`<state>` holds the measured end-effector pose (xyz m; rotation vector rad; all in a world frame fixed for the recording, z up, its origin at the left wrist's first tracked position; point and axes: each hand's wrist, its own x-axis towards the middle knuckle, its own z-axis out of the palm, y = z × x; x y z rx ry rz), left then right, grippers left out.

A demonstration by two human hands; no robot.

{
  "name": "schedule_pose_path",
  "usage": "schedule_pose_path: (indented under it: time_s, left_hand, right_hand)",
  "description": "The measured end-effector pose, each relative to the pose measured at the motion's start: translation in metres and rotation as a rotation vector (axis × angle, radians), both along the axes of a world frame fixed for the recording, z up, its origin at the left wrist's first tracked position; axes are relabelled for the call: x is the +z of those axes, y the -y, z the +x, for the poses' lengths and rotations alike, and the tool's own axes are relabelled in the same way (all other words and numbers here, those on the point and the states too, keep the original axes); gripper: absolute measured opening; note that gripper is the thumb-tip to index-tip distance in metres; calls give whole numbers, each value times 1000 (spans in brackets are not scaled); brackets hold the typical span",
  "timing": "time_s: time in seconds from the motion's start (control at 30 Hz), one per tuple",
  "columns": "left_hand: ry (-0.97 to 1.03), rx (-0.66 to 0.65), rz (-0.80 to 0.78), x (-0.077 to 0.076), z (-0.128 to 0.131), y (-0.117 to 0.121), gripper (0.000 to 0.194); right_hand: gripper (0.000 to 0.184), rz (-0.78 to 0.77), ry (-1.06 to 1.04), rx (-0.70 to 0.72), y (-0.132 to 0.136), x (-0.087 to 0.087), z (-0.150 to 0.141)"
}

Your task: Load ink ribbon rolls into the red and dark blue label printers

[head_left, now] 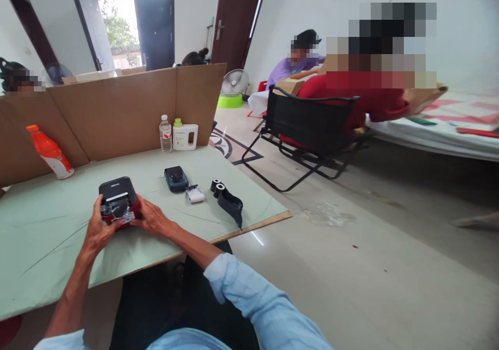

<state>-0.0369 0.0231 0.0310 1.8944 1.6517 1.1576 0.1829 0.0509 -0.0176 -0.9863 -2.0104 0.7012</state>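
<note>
A small black and red label printer (117,200) rests on the pale green table (47,235) in front of me. My left hand (98,228) grips its left side, fingers curled round the casing. My right hand (153,218) holds the right side, thumb near a white label at the printer's front. Just beyond lie a dark blue device (176,178), a small white paper roll (195,194), two black rolls (217,187) and a loose black strip (232,206).
A cardboard screen (117,111) stands along the table's far edge. An orange bottle (50,152), a water bottle (166,133) and a white jug (185,136) stand by it. To the right are a black folding chair (307,131), seated people, a bed and a fan (234,87).
</note>
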Motion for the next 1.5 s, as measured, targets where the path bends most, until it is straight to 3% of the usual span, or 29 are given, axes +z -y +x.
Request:
schedule_pose_path:
  time_s: [0.17, 0.3, 0.37, 0.5, 0.63, 0.73, 0.83, 0.93, 1.03, 1.13, 1.27, 1.5]
  left_hand:
    - [-8, 31, 48, 7, -48, -38, 116]
    - [-65, 81, 39, -4, -59, -39, 108]
    - [-148, 139, 87, -5, -50, -22, 102]
    - [-306, 199, 401, 1, -4, 24, 77]
    - [-366, -83, 431, 0, 53, 40, 56]
    - [-413, -284, 288, -7, 82, 19, 50]
    - [-435, -374, 45, -12, 103, -18, 51]
    - [-424, -372, -39, -14, 123, -56, 55]
    - [-395, -354, -109, -15, 143, -87, 61]
    - [-356, -328, -164, -18, 163, -111, 71]
    - [-310, -303, -192, -22, 189, -130, 76]
    - [-250, -230, -183, -25, 206, -135, 67]
  right_hand:
    - [100, -54, 59, 5, -34, 20, -47]
    - [87, 4, 113, -12, -30, 15, -53]
    - [74, 62, 171, -31, -18, 8, -43]
    - [52, 131, 310, -190, 4, -5, 0]
    - [35, 90, 328, -440, 8, -12, 57]
    - [34, 80, 316, -574, 5, -12, 92]
    - [31, 92, 308, -633, 5, -12, 110]
    - [31, 109, 299, -660, 3, -10, 118]
    - [44, 117, 287, -699, -6, -2, 129]
    - [58, -10, 304, -741, -24, 13, 143]
    - [50, -208, 362, -710, -51, 30, 156]
    - [50, -304, 386, -631, -70, 36, 146]
